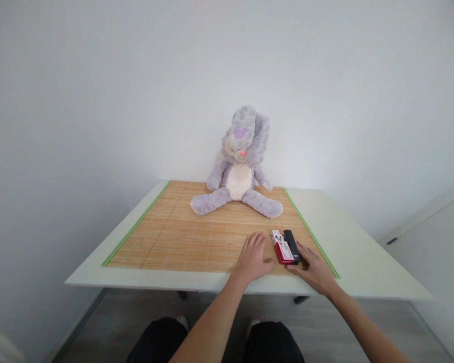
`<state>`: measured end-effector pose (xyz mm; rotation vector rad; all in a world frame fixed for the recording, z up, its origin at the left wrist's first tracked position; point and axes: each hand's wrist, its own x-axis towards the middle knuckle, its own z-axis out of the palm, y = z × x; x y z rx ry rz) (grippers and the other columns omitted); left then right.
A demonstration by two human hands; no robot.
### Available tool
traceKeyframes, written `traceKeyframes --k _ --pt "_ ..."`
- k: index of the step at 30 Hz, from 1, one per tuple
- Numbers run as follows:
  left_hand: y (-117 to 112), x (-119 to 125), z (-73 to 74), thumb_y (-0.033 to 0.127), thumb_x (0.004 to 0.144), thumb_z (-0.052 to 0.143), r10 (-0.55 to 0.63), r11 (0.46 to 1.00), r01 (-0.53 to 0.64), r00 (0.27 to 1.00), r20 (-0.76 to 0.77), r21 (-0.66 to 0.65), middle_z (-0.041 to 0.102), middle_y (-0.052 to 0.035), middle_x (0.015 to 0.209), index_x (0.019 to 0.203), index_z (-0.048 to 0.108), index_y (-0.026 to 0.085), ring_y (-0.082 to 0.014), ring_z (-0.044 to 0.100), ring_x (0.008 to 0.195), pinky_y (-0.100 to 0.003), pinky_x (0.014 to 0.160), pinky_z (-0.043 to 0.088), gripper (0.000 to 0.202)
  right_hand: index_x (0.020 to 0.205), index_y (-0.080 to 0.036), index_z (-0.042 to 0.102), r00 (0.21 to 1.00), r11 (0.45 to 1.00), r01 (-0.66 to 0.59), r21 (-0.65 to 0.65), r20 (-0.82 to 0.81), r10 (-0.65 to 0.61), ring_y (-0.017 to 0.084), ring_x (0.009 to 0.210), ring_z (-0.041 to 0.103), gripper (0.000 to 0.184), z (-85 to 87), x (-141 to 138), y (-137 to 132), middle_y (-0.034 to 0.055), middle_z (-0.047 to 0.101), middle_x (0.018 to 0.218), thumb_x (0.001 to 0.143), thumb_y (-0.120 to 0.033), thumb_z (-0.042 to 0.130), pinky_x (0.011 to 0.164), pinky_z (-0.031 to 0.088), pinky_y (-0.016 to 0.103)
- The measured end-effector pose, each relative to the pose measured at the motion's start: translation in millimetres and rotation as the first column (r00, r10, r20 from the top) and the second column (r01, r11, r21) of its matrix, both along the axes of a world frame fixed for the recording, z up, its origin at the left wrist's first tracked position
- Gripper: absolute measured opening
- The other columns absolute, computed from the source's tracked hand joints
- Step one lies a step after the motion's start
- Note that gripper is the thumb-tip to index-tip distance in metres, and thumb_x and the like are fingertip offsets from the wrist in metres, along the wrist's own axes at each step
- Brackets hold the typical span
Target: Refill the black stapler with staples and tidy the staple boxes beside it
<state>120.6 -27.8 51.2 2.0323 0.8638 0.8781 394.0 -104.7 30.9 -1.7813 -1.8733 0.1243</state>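
Observation:
A small red and white box point(283, 248) lies on the bamboo mat point(196, 242), right up against a long black stapler point(291, 246). My left hand point(254, 257) rests on the mat to the left of the box, fingers stretched out and thumb pointing toward it, with nothing in its grasp. To the right of the stapler is my right hand point(312, 267), its fingers and thumb apart. Its fingertips are at the stapler's right side and its thumb is by the near end of the pair; whether they touch I cannot tell.
A grey plush rabbit point(239, 181) sits at the back of the mat against the white wall point(136, 91), legs spread. The mat has green edging and lies on a white table point(348, 242). My knees point(274, 343) are below the table's front edge.

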Motion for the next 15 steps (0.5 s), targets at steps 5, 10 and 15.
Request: traceKeyframes --k 5,10,15 --pt "5 0 1.8 0.069 0.079 0.068 -0.039 0.98 0.083 0.97 -0.241 0.178 0.039 -0.007 0.165 0.157 0.041 0.028 -0.0314 0.026 0.156 -0.05 0.131 0.008 0.092 0.155 -0.031 0.045 0.999 0.999 -0.002 -0.032 0.048 0.003 0.036 0.146 0.045 0.084 -6.6 3 2 0.0067 0.045 0.161 0.083 -0.065 0.07 0.122 0.039 0.056" --pt "10 5 6.0 0.071 0.079 0.067 -0.031 0.972 0.087 0.968 -0.249 0.216 0.046 -0.0026 0.161 0.152 0.046 0.035 -0.0305 0.036 0.15 -0.047 0.128 0.013 0.084 0.15 -0.032 0.054 0.998 0.999 -0.016 -0.029 0.058 0.018 0.037 0.145 0.047 0.075 -8.4 5 4 0.0063 0.047 0.159 0.084 -0.065 0.07 0.121 0.039 0.057" --pt "11 5 6.6 0.072 0.079 0.066 -0.025 0.968 0.085 0.968 -0.251 0.234 0.047 -0.002 0.16 0.151 0.048 0.036 -0.0308 0.038 0.147 -0.047 0.127 0.015 0.082 0.149 -0.031 0.055 0.998 0.999 -0.025 -0.024 0.06 0.027 0.036 0.145 0.046 0.073 -7.8 6 5 0.0067 0.046 0.16 0.086 -0.065 0.068 0.122 0.039 0.056"
